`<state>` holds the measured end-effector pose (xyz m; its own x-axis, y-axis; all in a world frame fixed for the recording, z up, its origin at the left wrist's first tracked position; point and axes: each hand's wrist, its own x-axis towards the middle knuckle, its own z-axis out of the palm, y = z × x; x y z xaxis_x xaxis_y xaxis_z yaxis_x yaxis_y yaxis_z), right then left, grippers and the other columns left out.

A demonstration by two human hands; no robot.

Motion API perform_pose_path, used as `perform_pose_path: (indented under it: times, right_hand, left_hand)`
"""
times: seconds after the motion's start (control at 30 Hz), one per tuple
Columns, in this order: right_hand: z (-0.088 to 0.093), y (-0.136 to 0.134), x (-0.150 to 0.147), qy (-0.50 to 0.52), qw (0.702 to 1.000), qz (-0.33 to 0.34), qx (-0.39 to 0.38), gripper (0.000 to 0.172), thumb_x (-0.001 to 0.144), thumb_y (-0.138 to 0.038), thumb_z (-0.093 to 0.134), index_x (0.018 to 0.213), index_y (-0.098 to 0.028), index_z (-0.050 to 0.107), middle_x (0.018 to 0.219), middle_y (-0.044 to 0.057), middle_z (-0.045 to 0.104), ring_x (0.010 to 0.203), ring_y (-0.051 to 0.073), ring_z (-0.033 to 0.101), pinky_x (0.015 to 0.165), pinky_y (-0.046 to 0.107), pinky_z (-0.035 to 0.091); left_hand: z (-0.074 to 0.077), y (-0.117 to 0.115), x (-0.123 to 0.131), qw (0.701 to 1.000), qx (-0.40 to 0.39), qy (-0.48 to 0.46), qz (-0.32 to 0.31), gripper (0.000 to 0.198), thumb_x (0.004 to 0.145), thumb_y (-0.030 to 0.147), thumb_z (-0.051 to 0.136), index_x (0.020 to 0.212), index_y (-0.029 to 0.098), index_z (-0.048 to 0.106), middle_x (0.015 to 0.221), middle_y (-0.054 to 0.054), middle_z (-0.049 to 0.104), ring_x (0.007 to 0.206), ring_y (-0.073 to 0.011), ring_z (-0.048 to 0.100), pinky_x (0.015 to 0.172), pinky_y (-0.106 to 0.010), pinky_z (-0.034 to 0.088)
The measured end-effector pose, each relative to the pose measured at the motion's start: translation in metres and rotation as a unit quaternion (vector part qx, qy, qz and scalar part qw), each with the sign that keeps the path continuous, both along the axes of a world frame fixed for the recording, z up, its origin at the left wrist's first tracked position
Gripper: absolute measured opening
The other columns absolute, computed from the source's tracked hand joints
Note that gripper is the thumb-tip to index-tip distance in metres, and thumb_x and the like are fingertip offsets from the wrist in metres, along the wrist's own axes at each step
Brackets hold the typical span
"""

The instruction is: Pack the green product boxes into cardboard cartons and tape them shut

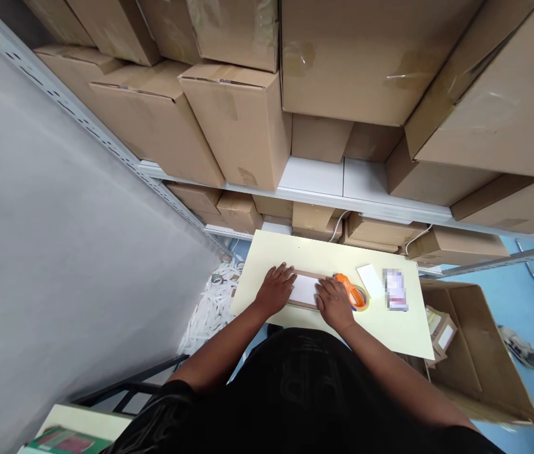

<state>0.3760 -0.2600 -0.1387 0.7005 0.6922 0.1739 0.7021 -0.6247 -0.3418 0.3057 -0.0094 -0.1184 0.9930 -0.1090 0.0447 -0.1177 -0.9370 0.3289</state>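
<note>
A small flat cardboard box (pixel 302 305) with a white label (pixel 304 289) on top lies on the pale yellow table (pixel 290 249). My left hand (pixel 277 288) rests flat on the left end of the box, fingers stretched over the label's edge. On the right end lies my right hand (pixel 334 302), its fingers spread flat too. Just past my right hand sits an orange tape dispenser (pixel 349 290) with a roll of tape. A stack of white labels (pixel 369 280) lies to the right of it, beside a pixelated item (pixel 395 290).
Shelves with stacked cardboard boxes (pixel 238 126) rise behind the table. White paper strips (pixel 210 309) are heaped on the floor at left by the wall (pixel 82 221). A large open carton (pixel 479 359) with small boxes stands at right, near a person's foot (pixel 517 345).
</note>
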Motion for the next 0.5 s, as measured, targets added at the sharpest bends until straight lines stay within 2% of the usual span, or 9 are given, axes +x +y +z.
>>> perform_pose_path:
  times: [0.17, 0.3, 0.37, 0.4, 0.5]
  right_hand:
    - [-0.005, 0.009, 0.000, -0.006, 0.999, -0.003, -0.042, 0.037, 0.101, -0.028, 0.048, 0.131, -0.021, 0.068, 0.141, 0.012, 0.064, 0.137, 0.038, 0.047, 0.116, 0.059, 0.032]
    - [-0.002, 0.004, 0.001, 0.013, 1.000, -0.008, -0.013, 0.038, 0.098, -0.026, 0.050, 0.131, -0.021, 0.068, 0.141, 0.012, 0.064, 0.137, 0.036, 0.048, 0.115, 0.058, 0.035]
    - [-0.003, -0.005, -0.001, 0.029, 0.998, -0.041, 0.034, 0.041, 0.096, -0.027, 0.050, 0.134, -0.022, 0.066, 0.145, 0.013, 0.060, 0.137, 0.035, 0.049, 0.115, 0.056, 0.038]
    - [-0.005, -0.010, -0.002, 0.039, 0.994, -0.075, 0.064, 0.043, 0.096, -0.028, 0.051, 0.136, -0.021, 0.064, 0.147, 0.013, 0.058, 0.138, 0.034, 0.049, 0.115, 0.055, 0.040]
    - [-0.018, -0.027, -0.012, 0.109, 0.956, -0.217, 0.166, 0.049, 0.093, -0.038, 0.055, 0.138, -0.020, 0.061, 0.143, 0.016, 0.060, 0.132, 0.034, 0.056, 0.108, 0.052, 0.048]
  left_hand:
    - [-0.023, 0.005, 0.001, 0.999, -0.029, 0.011, -0.014, 0.046, 0.100, 0.021, 0.049, 0.146, 0.023, 0.058, 0.161, -0.008, 0.045, 0.156, -0.0299, 0.028, 0.124, -0.052, 0.029]
    - [-0.027, 0.009, -0.002, 0.996, -0.085, 0.001, -0.018, 0.045, 0.101, 0.022, 0.048, 0.145, 0.019, 0.058, 0.162, -0.010, 0.044, 0.156, -0.0293, 0.026, 0.125, -0.051, 0.029]
    - [-0.029, 0.012, -0.008, 0.991, -0.129, -0.014, 0.028, 0.048, 0.099, 0.025, 0.050, 0.147, 0.017, 0.055, 0.164, -0.012, 0.040, 0.157, -0.0300, 0.025, 0.126, -0.051, 0.027]
    - [-0.030, 0.014, -0.013, 0.985, -0.157, -0.023, 0.071, 0.051, 0.099, 0.028, 0.051, 0.149, 0.016, 0.052, 0.166, -0.014, 0.036, 0.157, -0.0305, 0.024, 0.126, -0.051, 0.026]
    - [-0.037, 0.018, -0.025, 0.936, -0.270, 0.016, 0.224, 0.059, 0.100, 0.037, 0.050, 0.154, 0.013, 0.043, 0.165, -0.019, 0.035, 0.155, -0.0319, 0.030, 0.124, -0.049, 0.031]
